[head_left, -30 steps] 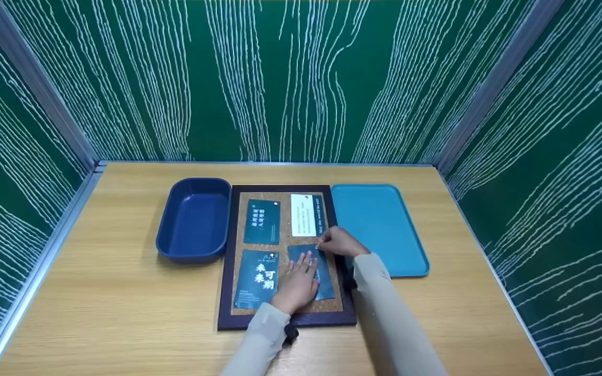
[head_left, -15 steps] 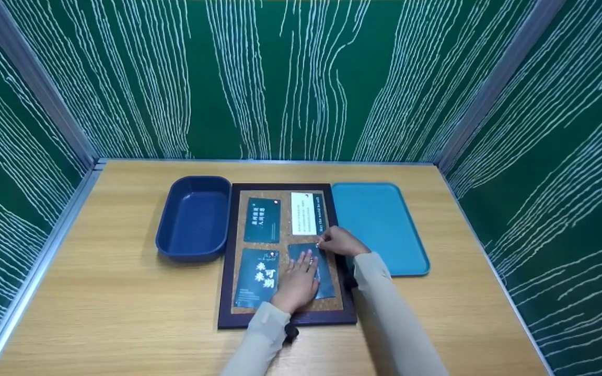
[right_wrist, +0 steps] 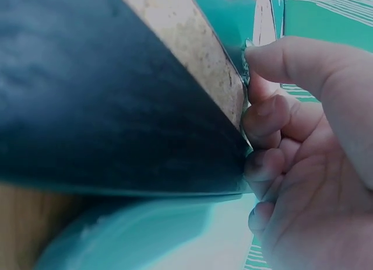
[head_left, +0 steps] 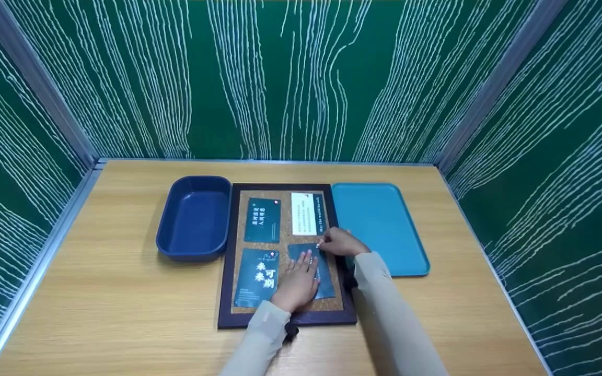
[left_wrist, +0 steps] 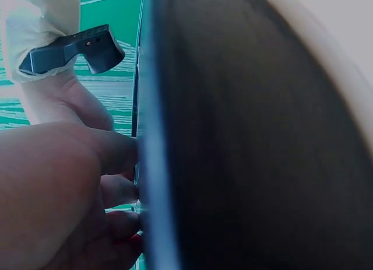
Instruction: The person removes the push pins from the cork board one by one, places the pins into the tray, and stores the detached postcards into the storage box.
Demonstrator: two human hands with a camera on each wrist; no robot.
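A dark-framed cork board [head_left: 285,318] lies on the table, bearing several cards. My left hand [head_left: 296,284] rests with straight, spread fingers on the lower right teal card [head_left: 326,282], hiding much of it. At that card's top right corner my right hand [head_left: 342,242] pinches a small pale push pin [head_left: 317,245] between thumb and curled fingers. Its tip is hidden. The right wrist view shows the thumb [right_wrist: 271,60] against the pin at the card's edge. Two more teal cards, the upper [head_left: 263,222] and the lower [head_left: 251,279], lie on the left; a white-and-teal card [head_left: 303,215] is above my right hand.
A deep blue bin [head_left: 194,222] stands close to the board's left side. Along its right side lies a flat turquoise tray [head_left: 379,224], partly under my right forearm. Green walls with white lines [head_left: 301,78] rise behind and beside the wooden table [head_left: 97,292].
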